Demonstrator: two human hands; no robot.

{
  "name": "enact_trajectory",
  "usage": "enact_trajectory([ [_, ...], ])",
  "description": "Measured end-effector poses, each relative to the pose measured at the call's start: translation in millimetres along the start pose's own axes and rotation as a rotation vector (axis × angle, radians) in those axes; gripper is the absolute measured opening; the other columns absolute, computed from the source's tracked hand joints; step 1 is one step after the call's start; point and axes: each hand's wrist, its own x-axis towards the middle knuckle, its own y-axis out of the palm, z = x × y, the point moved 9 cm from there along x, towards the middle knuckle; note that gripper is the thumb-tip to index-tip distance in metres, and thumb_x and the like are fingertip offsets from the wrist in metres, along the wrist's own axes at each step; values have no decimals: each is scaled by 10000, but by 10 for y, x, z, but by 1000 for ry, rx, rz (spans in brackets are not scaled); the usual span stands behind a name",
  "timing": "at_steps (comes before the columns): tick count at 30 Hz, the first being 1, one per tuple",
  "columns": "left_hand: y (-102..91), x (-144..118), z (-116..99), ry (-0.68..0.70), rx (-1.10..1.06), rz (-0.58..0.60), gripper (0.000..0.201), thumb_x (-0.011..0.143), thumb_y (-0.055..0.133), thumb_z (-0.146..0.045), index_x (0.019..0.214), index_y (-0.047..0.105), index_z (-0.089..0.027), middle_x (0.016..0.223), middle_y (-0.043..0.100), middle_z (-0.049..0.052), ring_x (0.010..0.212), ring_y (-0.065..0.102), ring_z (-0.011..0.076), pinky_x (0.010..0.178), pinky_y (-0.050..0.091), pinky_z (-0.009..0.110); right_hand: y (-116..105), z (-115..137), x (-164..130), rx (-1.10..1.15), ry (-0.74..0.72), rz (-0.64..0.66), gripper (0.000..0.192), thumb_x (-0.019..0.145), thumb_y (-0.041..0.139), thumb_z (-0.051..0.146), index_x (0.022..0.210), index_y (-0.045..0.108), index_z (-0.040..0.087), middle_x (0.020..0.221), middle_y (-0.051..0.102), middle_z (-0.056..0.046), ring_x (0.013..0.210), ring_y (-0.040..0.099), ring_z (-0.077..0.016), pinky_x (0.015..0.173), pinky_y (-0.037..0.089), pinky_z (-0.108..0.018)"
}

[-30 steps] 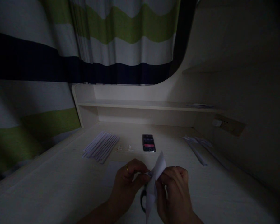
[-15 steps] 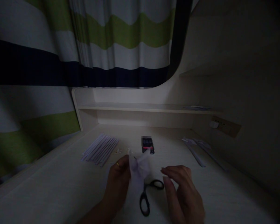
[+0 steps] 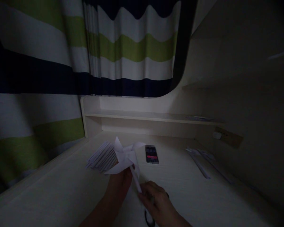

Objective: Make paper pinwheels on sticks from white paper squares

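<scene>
A white paper pinwheel (image 3: 127, 157) is held up over the desk, its pointed blades spread out. Behind and below the blades, my left hand (image 3: 121, 183) is closed on it, with its fingertips mostly hidden. A rolled paper stick (image 3: 135, 180) slants from the pinwheel's middle down to the right. My right hand (image 3: 156, 200) pinches this stick between thumb and fingers. Under that hand lie dark-handled scissors (image 3: 146, 218), mostly covered, with one handle loop showing.
Several rolled paper sticks (image 3: 100, 157) lie side by side at the left, partly behind the pinwheel. A phone (image 3: 151, 154) rests mid-desk. Two stick-mounted paper pieces (image 3: 198, 164) lie at the right. A shelf (image 3: 142, 117) runs along the back, beside a curtain (image 3: 134, 50).
The pinwheel has moved up and left, and its blades now face me. My right hand, earlier apart with nothing in it, has come left and grips the stick. The view has tilted upward slightly.
</scene>
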Motion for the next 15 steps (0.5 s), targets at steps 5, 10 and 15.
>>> enact_trajectory([
  [5,140,-26,105,-6,4,141,115,669,526,-205,656,640,-202,691,660,23,728,578,196,740,443,319,61,-126,6,-12,103,3,141,751,501,173,614,535,161,583,497,16,546,469,-109,518,337,-202],
  [10,390,-91,408,-192,-346,166,252,735,490,-319,879,635,-170,875,654,76,786,587,191,756,442,322,3,-359,15,101,195,-114,142,739,494,206,623,555,152,582,489,16,540,448,-108,502,336,-196],
  [15,670,-223,569,-322,-417,303,248,673,594,-303,875,640,-166,823,659,41,823,574,193,754,424,292,-49,-577,55,197,233,-188,162,734,484,245,654,575,137,575,487,12,532,441,-111,499,344,-203],
])
